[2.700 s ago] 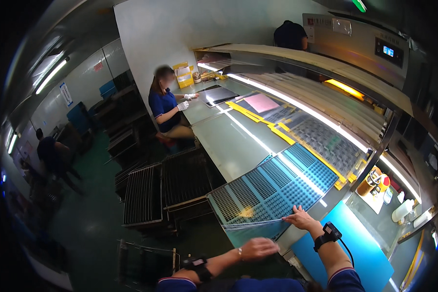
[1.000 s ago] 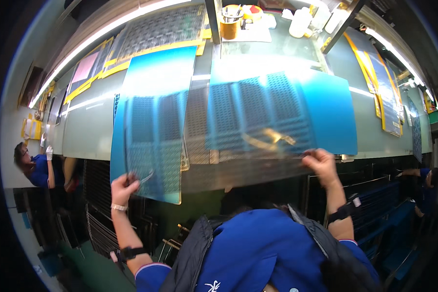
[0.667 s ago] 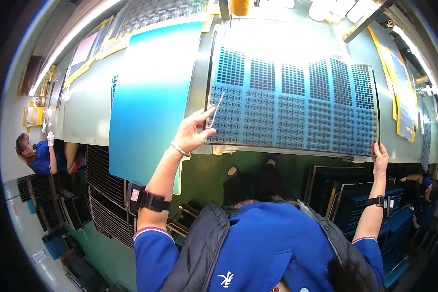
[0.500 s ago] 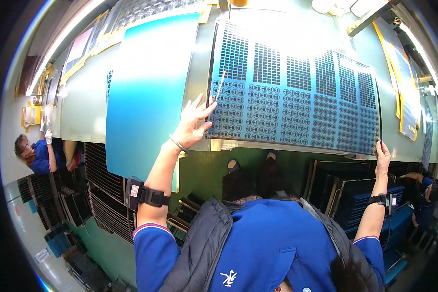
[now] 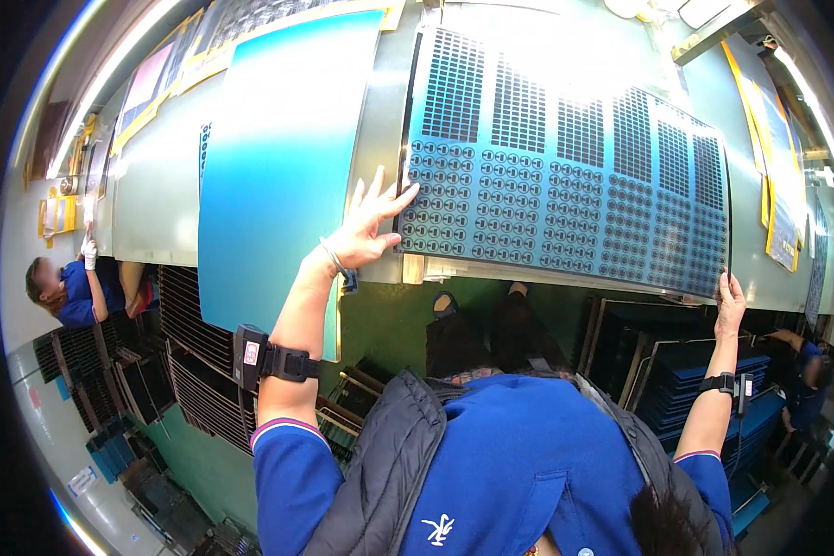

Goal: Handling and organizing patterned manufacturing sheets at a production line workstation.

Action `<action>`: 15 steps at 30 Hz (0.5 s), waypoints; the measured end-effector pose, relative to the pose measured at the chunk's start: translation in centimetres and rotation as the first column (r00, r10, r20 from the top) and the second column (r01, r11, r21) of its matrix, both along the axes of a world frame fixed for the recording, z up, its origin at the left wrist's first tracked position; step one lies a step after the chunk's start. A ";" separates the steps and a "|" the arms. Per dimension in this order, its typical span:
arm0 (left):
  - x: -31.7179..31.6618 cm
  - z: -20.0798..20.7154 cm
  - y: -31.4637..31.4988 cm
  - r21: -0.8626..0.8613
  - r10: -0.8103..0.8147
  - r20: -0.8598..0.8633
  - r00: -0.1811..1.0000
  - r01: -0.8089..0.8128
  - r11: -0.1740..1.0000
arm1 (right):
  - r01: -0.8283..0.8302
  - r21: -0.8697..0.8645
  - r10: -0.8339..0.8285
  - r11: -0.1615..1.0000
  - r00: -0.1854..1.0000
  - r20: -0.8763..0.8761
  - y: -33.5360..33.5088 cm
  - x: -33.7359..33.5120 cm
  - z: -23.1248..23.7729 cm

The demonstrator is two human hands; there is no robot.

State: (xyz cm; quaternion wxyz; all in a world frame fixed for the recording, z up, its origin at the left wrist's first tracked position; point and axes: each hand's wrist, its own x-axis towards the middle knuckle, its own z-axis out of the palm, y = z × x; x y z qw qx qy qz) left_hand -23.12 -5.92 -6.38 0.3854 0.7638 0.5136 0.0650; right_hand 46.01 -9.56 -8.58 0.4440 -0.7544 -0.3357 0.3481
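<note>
Sheet: a large blue patterned sheet (image 5: 565, 185), printed with grids of small round shapes, is lying flat on the table (image 5: 380, 102), its near edge running along the table's front edge.

Sheet's place: it is being kept to the right of a plain blue sheet (image 5: 278, 167), which is hanging partly over the table's front.

Left hand: the left hand (image 5: 366, 236) is being held with fingers (image 5: 394, 202) spread wide and nothing gripped; the fingertips are touching the sheet's near left corner.

Right hand: the right hand (image 5: 730, 295) is being raised to the sheet's near right corner; whether the corner is pinched cannot be told, since the fingertips are too small to read.

Step in hand: judged from the pictures, the sheet is being squared up and pressed flat on the table.

Next move: a light, even push from both corners is probably being called for, so that the sheet is kept straight and is not creased.

Surroundings: yellow-edged sheets (image 5: 778, 167) are lying further right; dark racks (image 5: 195, 324) are standing below the table; another person in blue (image 5: 65, 287) is sitting at the far left.
</note>
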 end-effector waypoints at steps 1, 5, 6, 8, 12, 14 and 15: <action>0.0 -0.1 0.0 -0.002 0.005 0.008 1.000 -0.005 1.000 | -0.003 -0.002 0.003 1.000 1.000 -0.001 0.0 0.0 0.0; 0.1 -0.2 0.0 -0.021 0.021 -0.004 1.000 -0.021 1.000 | 0.023 -0.004 -0.023 1.000 1.000 0.002 0.0 -0.2 -0.2; 0.0 -0.3 0.0 -0.022 0.022 -0.005 1.000 -0.023 0.999 | 0.028 -0.004 -0.029 1.000 1.000 -0.004 0.0 -0.2 -0.3; -0.1 -0.4 0.0 -0.006 0.024 -0.016 1.000 -0.024 1.000 | 0.032 -0.004 -0.032 0.999 0.999 -0.012 0.1 -0.4 -0.4; 0.0 -0.9 0.1 0.035 0.039 -0.027 0.999 -0.038 0.999 | 0.044 0.011 -0.044 0.999 0.998 -0.044 0.3 -0.3 -0.6; 0.2 -0.6 0.4 0.071 0.029 -0.091 0.995 -0.023 0.997 | 0.035 0.027 -0.034 0.999 0.998 -0.046 0.6 0.3 -0.3; 0.5 -0.6 0.5 0.075 0.024 -0.085 0.996 -0.018 0.997 | 0.046 0.037 -0.043 0.998 0.997 -0.063 0.4 0.4 0.1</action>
